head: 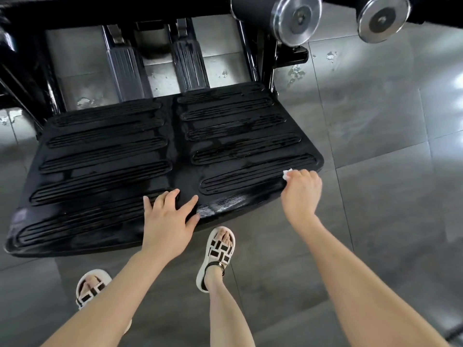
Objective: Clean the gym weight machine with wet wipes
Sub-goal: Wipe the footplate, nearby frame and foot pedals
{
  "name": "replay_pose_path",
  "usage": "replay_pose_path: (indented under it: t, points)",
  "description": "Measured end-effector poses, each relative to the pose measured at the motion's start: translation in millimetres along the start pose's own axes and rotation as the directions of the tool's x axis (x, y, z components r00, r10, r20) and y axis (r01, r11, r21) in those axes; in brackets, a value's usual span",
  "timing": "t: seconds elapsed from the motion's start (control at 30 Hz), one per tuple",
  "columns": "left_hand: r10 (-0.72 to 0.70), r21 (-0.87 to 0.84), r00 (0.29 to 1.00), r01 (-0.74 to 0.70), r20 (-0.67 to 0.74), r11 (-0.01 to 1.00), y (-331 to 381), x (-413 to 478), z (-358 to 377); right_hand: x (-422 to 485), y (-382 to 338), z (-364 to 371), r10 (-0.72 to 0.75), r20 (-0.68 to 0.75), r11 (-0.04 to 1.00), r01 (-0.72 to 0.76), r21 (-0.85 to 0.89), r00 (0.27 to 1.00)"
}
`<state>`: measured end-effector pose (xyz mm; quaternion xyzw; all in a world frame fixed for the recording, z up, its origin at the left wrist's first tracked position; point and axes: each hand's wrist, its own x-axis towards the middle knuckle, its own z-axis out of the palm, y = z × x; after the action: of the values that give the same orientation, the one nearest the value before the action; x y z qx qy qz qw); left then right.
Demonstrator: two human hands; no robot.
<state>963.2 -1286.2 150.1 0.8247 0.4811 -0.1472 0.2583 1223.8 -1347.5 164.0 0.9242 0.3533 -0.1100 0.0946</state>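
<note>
Two cream strapped sandals [217, 256] stand on the grey tiled floor [375, 196]. Just beyond, the left hand [166, 221] lies flat on the near edge of the black ribbed rubber footplate [100, 159], its grip spread and holding nothing. The right hand [300, 194] has its grip clamped on a small white wet wipe [286, 173], pressed to the plate's near right corner. Further off hang two black chrome-capped rollers [297, 17].
</note>
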Motion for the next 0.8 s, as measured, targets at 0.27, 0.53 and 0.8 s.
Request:
replay_pose_path:
  t: [0.27, 0.53, 0.8]
  points:
    - [-0.03, -0.009, 1.0, 0.03, -0.009, 1.0, 1.5, -5.4, 2.5, -76.8, -69.0, -10.2, -0.532, 0.141, 0.836, 0.492, 0.244, 0.835]
    - [-0.04, 0.017, 0.999, 0.04, 0.001, 0.999, 2.7, -2.6, 0.5, -10.2, 9.5, 4.0, -0.141, -0.042, 0.942, 0.147, 0.303, 0.989]
    - [-0.057, 0.038, 0.998, 0.057, 0.015, 0.998, 4.1, -2.2, -1.6, 2.1, 15.7, -7.6, -0.319, 0.02, 0.91, 0.301, 0.287, 0.947]
